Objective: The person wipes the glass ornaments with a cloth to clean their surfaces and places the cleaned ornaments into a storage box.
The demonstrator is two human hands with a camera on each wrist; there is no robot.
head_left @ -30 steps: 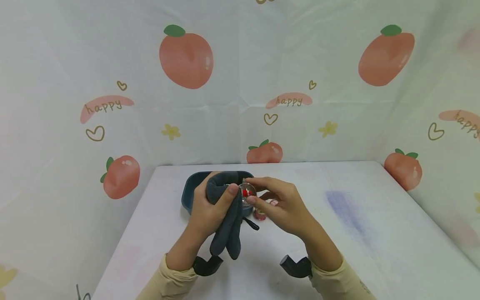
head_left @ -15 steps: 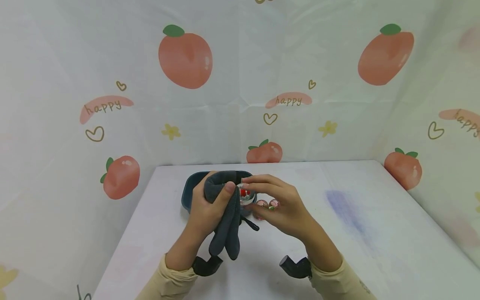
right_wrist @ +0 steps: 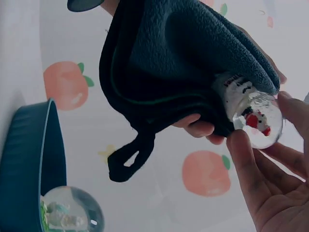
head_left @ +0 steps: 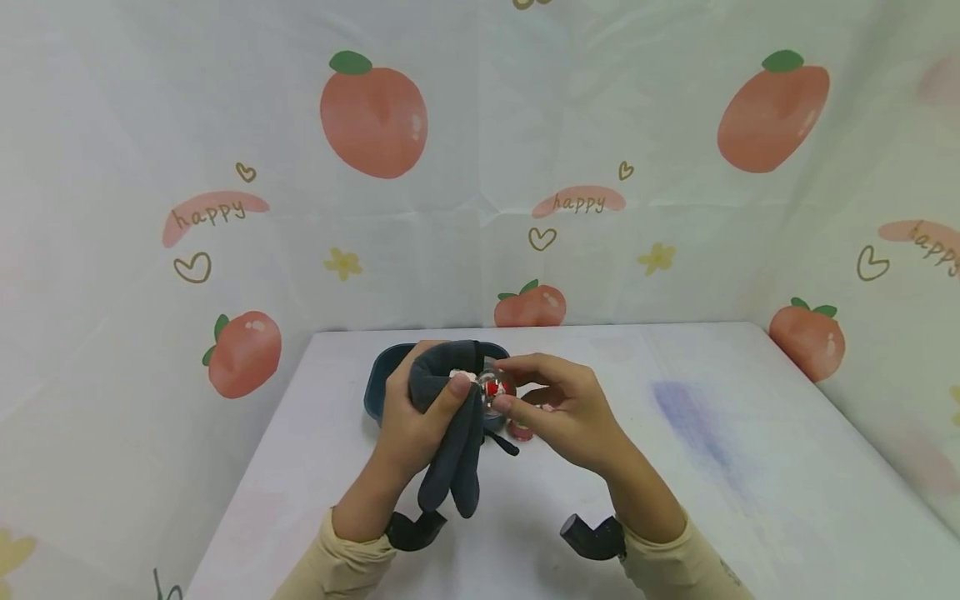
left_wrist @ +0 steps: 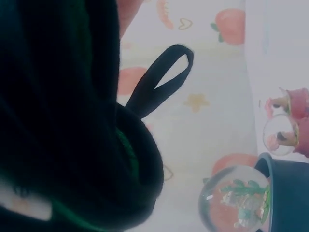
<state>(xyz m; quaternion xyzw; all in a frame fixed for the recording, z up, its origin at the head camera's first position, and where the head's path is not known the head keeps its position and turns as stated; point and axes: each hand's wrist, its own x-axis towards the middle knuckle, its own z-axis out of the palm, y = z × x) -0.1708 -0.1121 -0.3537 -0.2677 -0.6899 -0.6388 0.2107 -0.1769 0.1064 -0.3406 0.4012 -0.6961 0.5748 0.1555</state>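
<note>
Grip on the left hand (head_left: 416, 417): curled firmly round a folded dark cloth (head_left: 450, 471), with the thumb laid along the near side and two long ends hanging below. Just behind, on the white desk (head_left: 300, 467): a blue basin (head_left: 374, 396), partly hidden by hand and cloth. At the basin's mouth, seen from the left wrist: a clear green-scened globe (left_wrist: 236, 199).

From the cloth's lower part, jutting rightward: a black loop (head_left: 502, 444).

Next along, between the two hands: a snow globe (head_left: 492, 387), red figure inside, lifted above the desk. White base tucked into the cloth's fold on the left, clear ball protruding to the right; long axis roughly sideways, leaning rather than upright. Key relation, by judgement: base end nearer the left hand, ball end nearer the right, cloth around the base only, ball bare toward the right fingertips. Cannot tell how tightly pressed under the cloth.

Grip on the right hand (head_left: 566, 408): thumb and fingertips bent in a pinch on the ball, parted just enough to span it, palm clear of it.

Behind that hand, partly covered in the head view: two pink-based globes (head_left: 519, 430) on the desk. Farther right: a purple smudge (head_left: 693, 429) across the desk top.
</note>
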